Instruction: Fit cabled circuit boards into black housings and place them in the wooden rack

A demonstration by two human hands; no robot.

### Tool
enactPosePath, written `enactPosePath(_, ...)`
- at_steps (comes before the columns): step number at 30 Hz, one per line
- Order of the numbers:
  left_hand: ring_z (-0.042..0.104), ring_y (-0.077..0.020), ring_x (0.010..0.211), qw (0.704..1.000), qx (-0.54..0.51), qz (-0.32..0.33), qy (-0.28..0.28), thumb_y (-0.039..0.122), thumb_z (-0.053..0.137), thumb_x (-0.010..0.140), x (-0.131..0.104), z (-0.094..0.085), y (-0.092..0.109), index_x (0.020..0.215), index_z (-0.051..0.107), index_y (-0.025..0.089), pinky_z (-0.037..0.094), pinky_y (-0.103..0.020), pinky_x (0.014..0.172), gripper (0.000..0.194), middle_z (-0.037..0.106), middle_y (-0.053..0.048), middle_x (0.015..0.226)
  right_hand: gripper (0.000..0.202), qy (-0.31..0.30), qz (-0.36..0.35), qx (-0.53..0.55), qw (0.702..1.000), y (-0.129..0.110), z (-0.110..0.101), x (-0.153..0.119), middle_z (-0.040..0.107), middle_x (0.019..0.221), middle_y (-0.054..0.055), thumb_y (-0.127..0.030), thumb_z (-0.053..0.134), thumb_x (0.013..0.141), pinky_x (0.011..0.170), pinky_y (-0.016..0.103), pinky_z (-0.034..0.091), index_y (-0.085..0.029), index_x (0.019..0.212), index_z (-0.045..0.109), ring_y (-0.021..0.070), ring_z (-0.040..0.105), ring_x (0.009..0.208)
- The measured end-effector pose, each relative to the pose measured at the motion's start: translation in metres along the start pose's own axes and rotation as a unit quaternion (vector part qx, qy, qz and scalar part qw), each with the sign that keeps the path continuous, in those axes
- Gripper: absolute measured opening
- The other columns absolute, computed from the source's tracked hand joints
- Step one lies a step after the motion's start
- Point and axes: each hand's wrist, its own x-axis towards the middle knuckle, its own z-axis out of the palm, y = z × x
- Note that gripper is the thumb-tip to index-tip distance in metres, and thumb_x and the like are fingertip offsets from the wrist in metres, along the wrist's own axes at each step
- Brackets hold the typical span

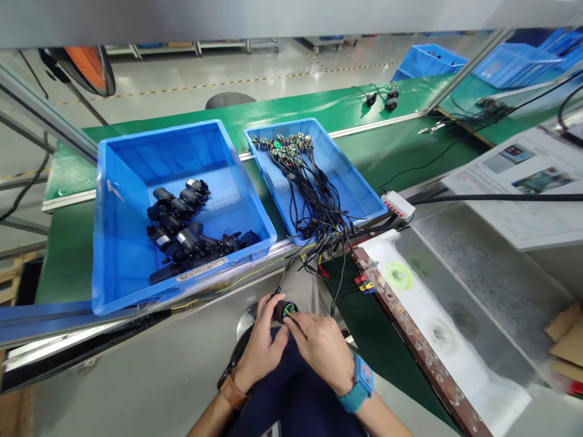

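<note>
My left hand (264, 347) is wrapped around a small black cylindrical motor housing (279, 311), tilted so its open end faces right. Inside that end shows a green circuit board (288, 309) with a bit of yellow wire. My right hand (319, 346) has its thumb and forefinger closed together at the opening; whatever they pinch is hidden. Beyond my hands, a deep blue bin (182, 142) holds several black motor units (175, 221). To its right, a shallower blue bin (359, 182) contains several small circuit boards with long black cables (314, 194).
Cables hang over the front rim of the right bin. A white power strip (398, 205) sits beside it. At right lies a brown strip with metal studs (423, 346), along a white panel (460, 340). Printed sheets (523, 182) hang farther right. More black parts (385, 100) rest on the back green bench.
</note>
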Motion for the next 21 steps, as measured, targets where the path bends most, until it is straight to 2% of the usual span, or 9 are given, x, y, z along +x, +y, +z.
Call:
enactPosePath(7,0.045,-0.0285,0.139,0.999,-0.05,-0.014,0.015,0.036,0.055,0.096,0.002,-0.002,0.001,0.141,0.05,0.024,0.034,-0.048,0.121,0.047,0.05,-0.011,0.147,0.036,-0.014,-0.052,0.011,0.998,0.005,-0.004,0.004,0.069,0.07,0.003,-0.031,0.04,0.108,0.056,0.026,0.044,-0.019,0.089,0.068,0.0145,0.066,0.059)
enactPosePath(9,0.049,-0.0283,0.137,0.997,-0.069,-0.027,0.032,0.04,0.055,0.097,0.002,-0.001,0.002,0.141,0.049,0.024,0.036,-0.046,0.12,0.048,0.051,-0.011,0.148,0.032,0.012,-0.07,0.015,0.997,0.004,-0.003,0.003,0.067,0.069,0.003,-0.028,0.043,0.107,0.056,0.026,0.045,-0.018,0.092,0.068,0.0144,0.064,0.057)
enactPosePath(12,0.051,-0.0283,0.135,0.994,-0.087,-0.039,0.058,0.044,0.055,0.097,0.002,0.003,0.006,0.142,0.048,0.024,0.037,-0.045,0.119,0.05,0.052,-0.011,0.148,0.022,0.09,-0.069,0.037,0.993,0.001,0.001,-0.001,0.065,0.069,0.003,-0.024,0.048,0.104,0.057,0.027,0.05,-0.018,0.096,0.068,0.0157,0.064,0.061)
enactPosePath(14,0.051,-0.0284,0.136,0.992,-0.1,-0.045,0.056,0.045,0.056,0.097,0.003,0.005,0.008,0.142,0.048,0.024,0.038,-0.045,0.119,0.05,0.052,-0.011,0.148,0.017,0.135,-0.045,0.059,0.988,0.0,0.005,-0.003,0.07,0.084,0.007,-0.021,0.051,0.103,0.069,0.03,0.058,-0.02,0.1,0.067,0.0195,0.071,0.08)
enactPosePath(17,0.052,-0.0281,0.136,0.989,-0.128,-0.056,0.043,0.047,0.058,0.096,0.006,0.009,0.007,0.141,0.047,0.024,0.04,-0.044,0.118,0.052,0.053,-0.011,0.148,0.013,0.153,-0.014,0.088,0.984,0.0,0.012,-0.008,0.072,0.116,0.014,-0.019,0.05,0.102,0.09,0.037,0.061,-0.022,0.105,0.063,0.0232,0.071,0.111)
enactPosePath(21,0.056,-0.0272,0.13,0.987,-0.138,-0.07,0.031,0.047,0.065,0.093,0.008,0.012,0.001,0.14,0.047,0.024,0.044,-0.042,0.113,0.055,0.057,-0.011,0.143,0.011,0.161,0.026,0.115,0.98,0.0,0.022,-0.015,0.071,0.127,0.015,-0.015,0.048,0.102,0.093,0.035,0.062,-0.022,0.104,0.057,0.0234,0.07,0.117)
